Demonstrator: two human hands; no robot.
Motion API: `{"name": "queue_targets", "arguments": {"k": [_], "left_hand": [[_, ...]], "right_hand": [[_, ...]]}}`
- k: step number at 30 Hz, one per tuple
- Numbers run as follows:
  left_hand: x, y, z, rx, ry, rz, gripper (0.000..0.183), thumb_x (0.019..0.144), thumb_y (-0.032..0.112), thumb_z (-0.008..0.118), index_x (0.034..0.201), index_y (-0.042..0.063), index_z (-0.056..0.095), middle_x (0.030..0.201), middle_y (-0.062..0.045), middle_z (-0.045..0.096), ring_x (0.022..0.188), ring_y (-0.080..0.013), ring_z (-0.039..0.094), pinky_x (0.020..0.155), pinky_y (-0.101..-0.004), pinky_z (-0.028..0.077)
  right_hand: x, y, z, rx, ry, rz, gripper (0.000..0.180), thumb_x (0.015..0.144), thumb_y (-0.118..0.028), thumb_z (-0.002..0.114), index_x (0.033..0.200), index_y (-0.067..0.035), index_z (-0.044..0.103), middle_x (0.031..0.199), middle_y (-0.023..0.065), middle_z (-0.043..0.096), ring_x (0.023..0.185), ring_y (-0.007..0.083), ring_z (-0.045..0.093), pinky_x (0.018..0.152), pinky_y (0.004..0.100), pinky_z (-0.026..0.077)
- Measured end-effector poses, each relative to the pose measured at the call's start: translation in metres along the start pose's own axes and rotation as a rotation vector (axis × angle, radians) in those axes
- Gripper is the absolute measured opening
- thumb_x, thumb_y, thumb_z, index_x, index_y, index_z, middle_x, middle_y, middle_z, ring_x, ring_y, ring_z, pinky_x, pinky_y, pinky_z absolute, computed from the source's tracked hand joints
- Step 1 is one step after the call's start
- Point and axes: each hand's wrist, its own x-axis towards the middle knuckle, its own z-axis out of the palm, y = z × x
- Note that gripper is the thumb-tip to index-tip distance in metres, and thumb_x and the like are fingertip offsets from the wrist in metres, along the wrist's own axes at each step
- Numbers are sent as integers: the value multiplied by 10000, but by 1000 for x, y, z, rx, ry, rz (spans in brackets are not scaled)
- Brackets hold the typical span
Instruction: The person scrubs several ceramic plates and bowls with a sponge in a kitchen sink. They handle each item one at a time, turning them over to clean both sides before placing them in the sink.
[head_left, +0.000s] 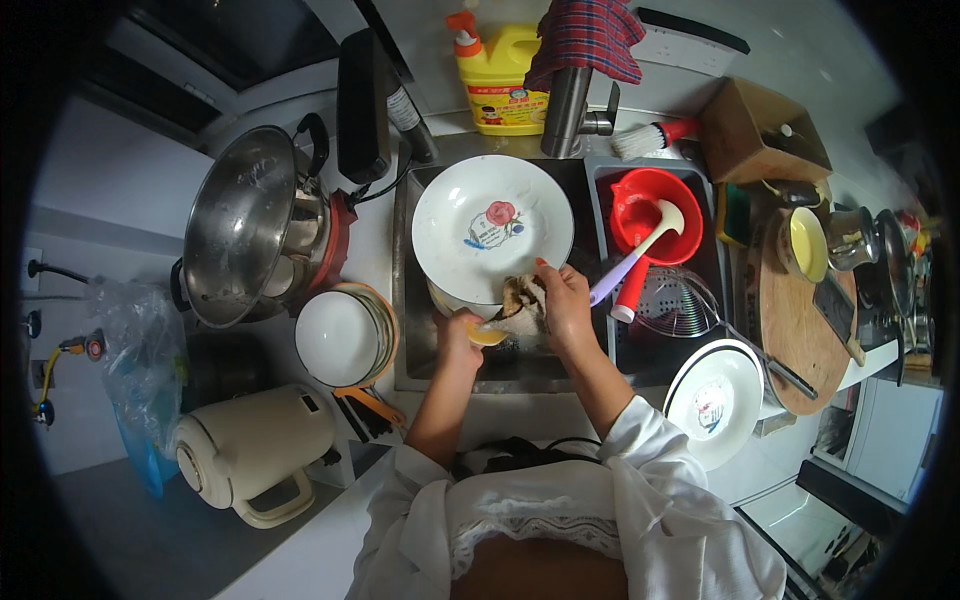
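Note:
My left hand (458, 341) grips a small yellow object (486, 335), perhaps a spoon or small dish; its kind is partly hidden. Against its right side, my right hand (568, 306) holds a crumpled brown and pale dishcloth (523, 307). Both hands are over the front of the stainless steel sink (416, 367). Just beyond them, a white plate with a rose print (457, 225) lies over other dishware (442, 300) in the basin. Beside my right hand are a purple-and-cream ladle (615, 277) and a red dipper (630, 184) in a grey drain basket (598, 195).
Left stand a steel wok (232, 232), stacked bowls (337, 337) and a cream kettle (255, 442). Behind are the faucet (566, 112) and yellow detergent jug (510, 75). Right are a wire skimmer (675, 300), a white plate (712, 382), a cutting board (795, 337) and a cleaver (834, 306).

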Motion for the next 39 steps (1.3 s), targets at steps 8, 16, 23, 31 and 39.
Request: {"name": "queue_targets", "arguments": {"k": [8, 16, 23, 31, 39], "left_hand": [[51, -28, 8, -267, -285, -48, 459, 897, 367, 408, 1256, 83, 433, 1223, -115, 502, 1092, -263, 517, 899, -421, 451], [99, -59, 5, -468, -442, -159, 418, 889, 288, 465, 1246, 71, 440, 1151, -102, 537, 991, -254, 575, 788, -411, 516], [95, -50, 14, -437, -502, -194, 487, 907, 383, 356, 1279, 72, 405, 1241, -126, 479, 1091, -308, 507, 873, -454, 463], [94, -51, 5, -505, -563, -274, 484, 914, 370, 367, 1284, 58, 390, 1238, -139, 481, 1077, -312, 518, 870, -441, 469], [129, -71, -21, -331, -556, -238, 523, 884, 450, 436, 1202, 36, 457, 1143, -146, 543, 1019, -288, 552, 868, -420, 473]], "right_hand": [[3, 32, -3, -108, 30, -37, 186, 899, -116, 481, 971, 27, 577, 873, 47, 612, 751, 77, 542, 698, 225, 433], [13, 47, -16, -162, 76, -32, 176, 901, -132, 494, 923, 17, 585, 840, 36, 615, 715, 68, 532, 667, 214, 424], [16, 52, -18, -99, 115, -19, 171, 901, -131, 495, 902, 14, 587, 826, 37, 617, 696, 66, 535, 642, 213, 427], [15, 61, -22, -142, 142, 24, 170, 896, -118, 494, 907, 29, 580, 823, 41, 614, 699, 66, 535, 647, 213, 426], [10, 60, -17, -126, 89, -12, 167, 893, -111, 495, 924, 32, 576, 846, 45, 611, 731, 70, 536, 667, 213, 423]]}}
